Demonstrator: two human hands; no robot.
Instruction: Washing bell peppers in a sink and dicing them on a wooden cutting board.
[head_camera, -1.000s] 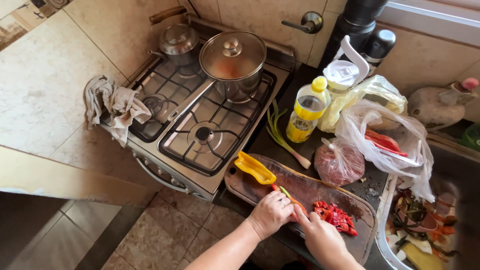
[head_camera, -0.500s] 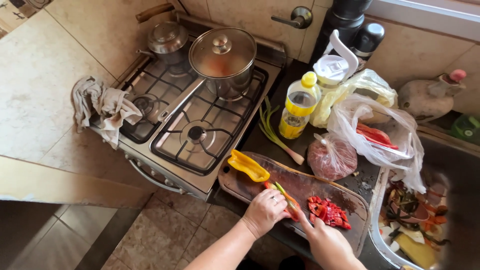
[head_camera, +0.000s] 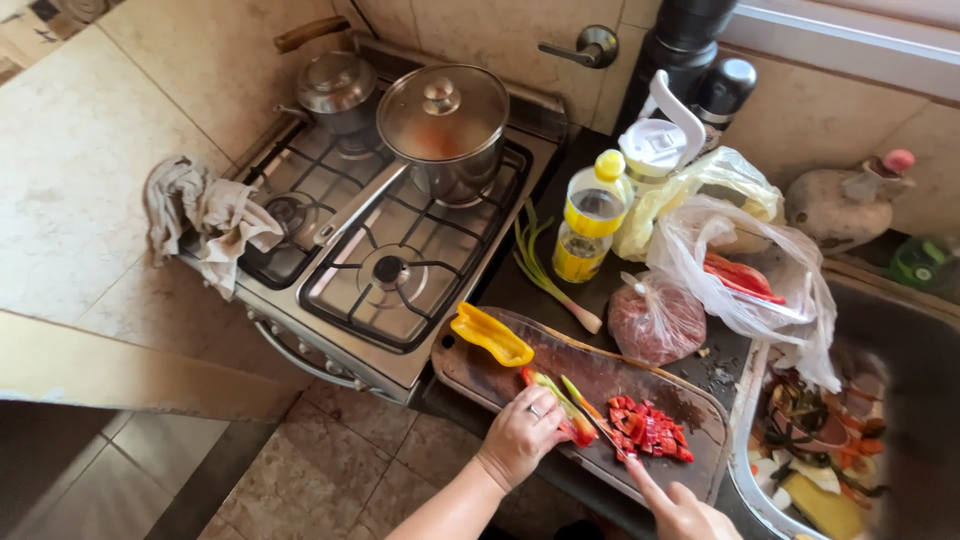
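Observation:
A dark wooden cutting board (head_camera: 590, 366) lies on the black counter beside the stove. My left hand (head_camera: 520, 436) presses down on a strip of red and green pepper (head_camera: 556, 397) at the board's near edge. My right hand (head_camera: 680, 508) grips a knife (head_camera: 592, 411) whose blade lies across that pepper strip. A heap of chopped red pepper (head_camera: 650, 428) sits just right of the blade. A yellow pepper piece (head_camera: 490, 335) rests on the board's left end.
A gas stove (head_camera: 385, 265) carries a lidded pot (head_camera: 443, 130) and a smaller pot (head_camera: 338, 88); a rag (head_camera: 205, 220) hangs at its left. Behind the board: oil bottle (head_camera: 587, 215), green onion (head_camera: 548, 272), plastic bags (head_camera: 735, 260). A sink (head_camera: 830, 440) holds vegetable scraps.
The camera view has shifted slightly. Both hands stay at the board's near edge, with the knife working across the pepper strip beside the chopped red heap.

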